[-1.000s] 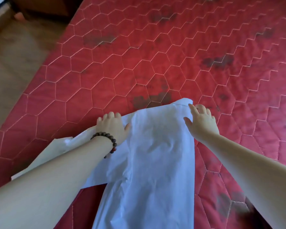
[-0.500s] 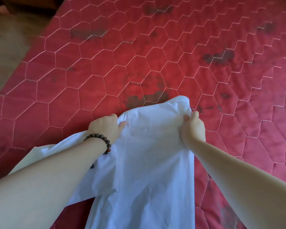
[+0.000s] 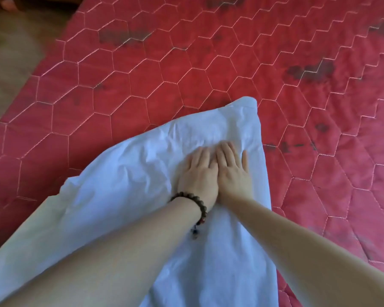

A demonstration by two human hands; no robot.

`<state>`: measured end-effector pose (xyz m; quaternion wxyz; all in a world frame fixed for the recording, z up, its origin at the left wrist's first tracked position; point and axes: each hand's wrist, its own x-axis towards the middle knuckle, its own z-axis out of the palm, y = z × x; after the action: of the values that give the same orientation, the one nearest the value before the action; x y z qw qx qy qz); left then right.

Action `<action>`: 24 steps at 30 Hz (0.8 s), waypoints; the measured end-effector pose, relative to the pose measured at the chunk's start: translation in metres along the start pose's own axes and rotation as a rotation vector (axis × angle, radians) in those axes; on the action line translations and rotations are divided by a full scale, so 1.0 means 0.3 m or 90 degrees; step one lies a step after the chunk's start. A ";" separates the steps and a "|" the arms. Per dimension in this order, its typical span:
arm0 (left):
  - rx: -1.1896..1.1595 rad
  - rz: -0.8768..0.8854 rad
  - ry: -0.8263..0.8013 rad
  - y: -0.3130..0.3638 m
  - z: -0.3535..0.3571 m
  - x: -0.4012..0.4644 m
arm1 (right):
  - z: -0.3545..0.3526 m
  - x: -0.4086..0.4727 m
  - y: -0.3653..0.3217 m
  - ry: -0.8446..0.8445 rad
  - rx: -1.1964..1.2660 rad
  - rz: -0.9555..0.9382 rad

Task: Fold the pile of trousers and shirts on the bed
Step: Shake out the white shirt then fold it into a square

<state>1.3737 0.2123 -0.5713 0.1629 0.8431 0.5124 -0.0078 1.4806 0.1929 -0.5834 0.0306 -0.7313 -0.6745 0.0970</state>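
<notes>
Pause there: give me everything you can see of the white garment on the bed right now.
The white garment is thin, woven-looking cloth, pale with a bluish cast and heavily creased. It lies spread on the red quilted bed cover, its far corner pointing away from the camera and its right edge running straight toward the viewer; the near end is cut off by the frame. What kind of garment it is cannot be told. The left hand and right hand press flat on it, side by side, fingers straight. Both forearms cross over it.
</notes>
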 end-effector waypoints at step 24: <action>-0.006 -0.002 0.017 -0.061 0.122 -0.503 | 0.073 -0.457 -0.081 -0.026 0.070 0.084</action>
<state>1.2918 0.0798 -0.5836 0.1597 0.8417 0.5158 0.0056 1.4428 0.0571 -0.5869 0.0507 -0.7690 -0.6192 0.1506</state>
